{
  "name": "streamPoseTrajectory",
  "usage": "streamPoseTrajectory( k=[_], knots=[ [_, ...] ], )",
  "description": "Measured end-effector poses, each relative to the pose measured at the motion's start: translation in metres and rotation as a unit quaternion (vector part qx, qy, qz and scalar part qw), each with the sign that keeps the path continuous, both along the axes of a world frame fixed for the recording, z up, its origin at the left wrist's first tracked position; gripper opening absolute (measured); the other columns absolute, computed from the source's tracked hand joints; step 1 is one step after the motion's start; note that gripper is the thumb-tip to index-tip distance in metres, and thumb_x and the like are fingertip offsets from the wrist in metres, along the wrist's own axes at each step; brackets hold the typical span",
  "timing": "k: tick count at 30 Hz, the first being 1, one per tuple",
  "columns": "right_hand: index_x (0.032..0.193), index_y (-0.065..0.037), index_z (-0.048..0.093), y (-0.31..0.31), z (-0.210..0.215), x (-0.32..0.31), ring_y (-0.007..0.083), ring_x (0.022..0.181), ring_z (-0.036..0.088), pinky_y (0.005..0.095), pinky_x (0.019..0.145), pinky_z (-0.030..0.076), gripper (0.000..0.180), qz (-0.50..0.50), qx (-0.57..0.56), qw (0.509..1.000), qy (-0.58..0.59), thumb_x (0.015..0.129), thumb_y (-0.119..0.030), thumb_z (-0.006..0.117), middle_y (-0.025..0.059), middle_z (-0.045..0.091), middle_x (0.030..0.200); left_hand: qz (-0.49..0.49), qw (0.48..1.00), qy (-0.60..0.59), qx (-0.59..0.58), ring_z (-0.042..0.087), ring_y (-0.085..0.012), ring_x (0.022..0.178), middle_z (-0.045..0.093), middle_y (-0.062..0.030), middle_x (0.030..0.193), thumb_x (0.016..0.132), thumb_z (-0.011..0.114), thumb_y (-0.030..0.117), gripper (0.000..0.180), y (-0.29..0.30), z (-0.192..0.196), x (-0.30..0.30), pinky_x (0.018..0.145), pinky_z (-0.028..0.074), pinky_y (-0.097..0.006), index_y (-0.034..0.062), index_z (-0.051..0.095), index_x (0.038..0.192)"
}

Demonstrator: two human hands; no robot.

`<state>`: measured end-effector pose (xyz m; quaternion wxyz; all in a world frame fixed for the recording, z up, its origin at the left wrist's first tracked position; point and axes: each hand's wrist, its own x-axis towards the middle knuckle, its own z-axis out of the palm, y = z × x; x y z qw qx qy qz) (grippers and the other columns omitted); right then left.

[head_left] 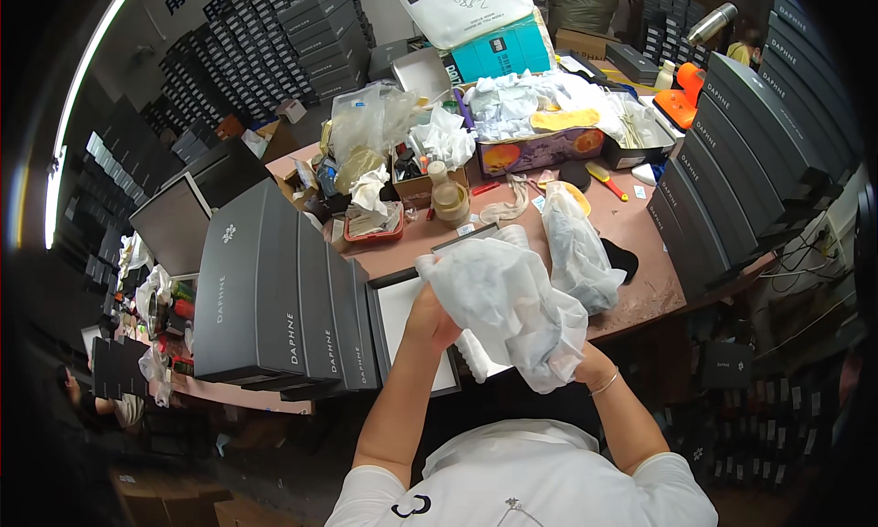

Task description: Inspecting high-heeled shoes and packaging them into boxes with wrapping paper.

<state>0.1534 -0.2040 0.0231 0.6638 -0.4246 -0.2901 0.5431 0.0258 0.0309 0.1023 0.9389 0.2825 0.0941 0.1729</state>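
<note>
I have the left hand (435, 320) grasping the upper left side of a wrapped bundle (512, 303), its fingers mostly tucked behind the thin white wrapping. The right hand (593, 367) grips the lower right end, where the wrapping hides most of its fingers from me too. The bundle is up between both hands, in front of the chest and over the near edge of the pinkish table (645, 294); what lies inside I cannot make out. Beneath and to the left of it I see an open box (395, 308) with a pale inside and dark edges, and a white roll (473, 355) shows just below the bundle. Close by on the right lies a second wrapped bundle (576, 248). Farther back I pick out a bottle (448, 198), a red-and-yellow brush (605, 180) and a purple carton (498, 159) heaped with pale wrapping, with a red basket (377, 235) to the left. Dark grey boxes (247, 298) stand packed together at left, and another dark grey stack (732, 161) rises on the right side of the table.
</note>
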Motion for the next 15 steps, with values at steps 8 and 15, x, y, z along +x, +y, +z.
streamPoseTrajectory(
  k=[8, 15],
  knots=[
    [0.143, -0.005, 0.034, 0.001, 0.005, 0.005, 0.0196, 0.124, 0.047, 0.0369, 0.104, 0.039, 0.068, -0.028, 0.019, 0.987, 0.16, 0.089, -0.032, 0.065, 0.0073, 0.045, 0.14, 0.262, 0.885, 0.037, 0.384, 0.06, -0.0135, 0.085, 0.063, -0.0095, 0.101, 0.096, 0.054, 0.017, 0.016, 0.006, 0.061, 0.019, 0.077, 0.053, -0.027, 0.0035, 0.063, 0.101],
    [0.137, -0.004, 0.041, 0.025, -0.019, 0.012, 0.016, 0.089, 0.063, 0.0313, 0.073, 0.054, 0.05, 0.021, 0.059, 0.973, 0.223, 0.097, -0.03, 0.054, 0.0042, 0.06, 0.107, 0.371, 0.84, -0.132, 0.374, 0.058, -0.0183, 0.09, 0.059, -0.0087, 0.098, 0.094, 0.056, 0.019, 0.018, 0.061, 0.166, 0.034, 0.088, 0.046, -0.03, 0.0027, 0.058, 0.101]
  ],
)
